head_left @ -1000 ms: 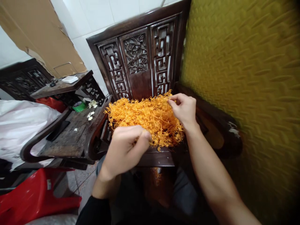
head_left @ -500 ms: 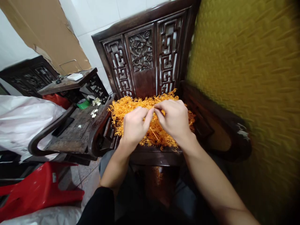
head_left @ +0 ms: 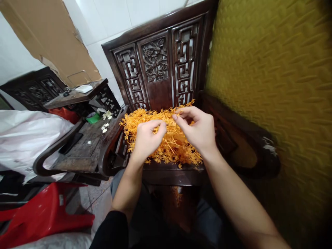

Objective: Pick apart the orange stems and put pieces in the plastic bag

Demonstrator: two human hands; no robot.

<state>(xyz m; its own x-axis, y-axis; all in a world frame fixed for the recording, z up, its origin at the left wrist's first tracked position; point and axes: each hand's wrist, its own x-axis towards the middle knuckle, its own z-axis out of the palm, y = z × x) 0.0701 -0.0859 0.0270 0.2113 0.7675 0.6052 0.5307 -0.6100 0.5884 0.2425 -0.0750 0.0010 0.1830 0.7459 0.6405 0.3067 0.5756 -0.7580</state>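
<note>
A heap of small orange plastic flower sprigs lies on the seat of a dark carved wooden chair. My left hand hovers over the heap's middle, thumb and fingers pinched on a thin orange sprig. My right hand is just to its right, fingertips pinching the other end of the same sprig. The two hands are a few centimetres apart above the pile.
A second dark wooden chair stands to the left with a few white flowers and a green object on it. A white plastic bag and a red plastic stool are at the left. A yellow textured panel fills the right side.
My left hand came up from the front of the seat to meet my right hand over the pile; the hands touched, then drew slightly apart with a sprig between them.
</note>
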